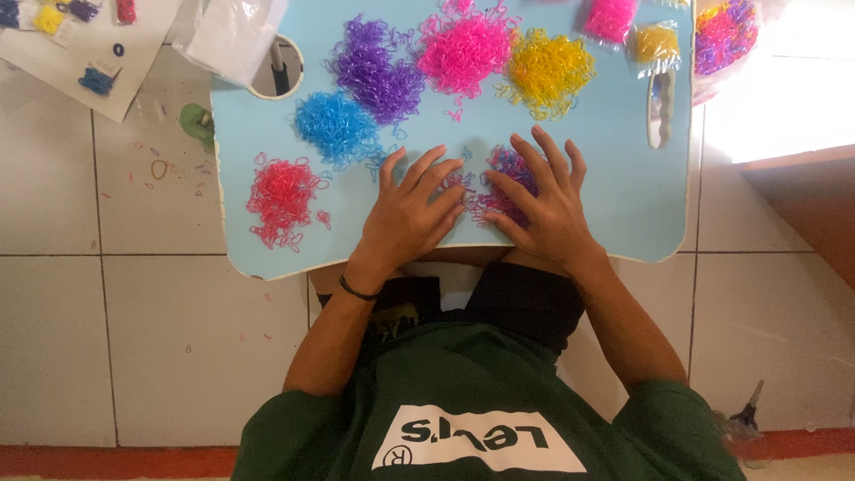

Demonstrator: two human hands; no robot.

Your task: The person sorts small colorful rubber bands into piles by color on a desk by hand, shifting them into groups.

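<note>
Both hands rest flat, fingers spread, on a light blue lap table [623,187]. My left hand [410,209] lies at the near middle of the board, its fingertips at the edge of a small mixed pile of pink and purple rubber bands [499,183]. My right hand [543,200] partly covers that pile. Sorted heaps of tiny bands lie around: red [282,200], blue [336,126], purple [378,71], pink [468,46], yellow [548,71]. Neither hand grips anything.
Small clear bags of pink bands [610,18], yellow bands [655,43] and mixed bands [726,31] lie at the far right. A white sheet [80,53] with packets lies on the tiled floor at the far left, next to a clear plastic bag [232,36].
</note>
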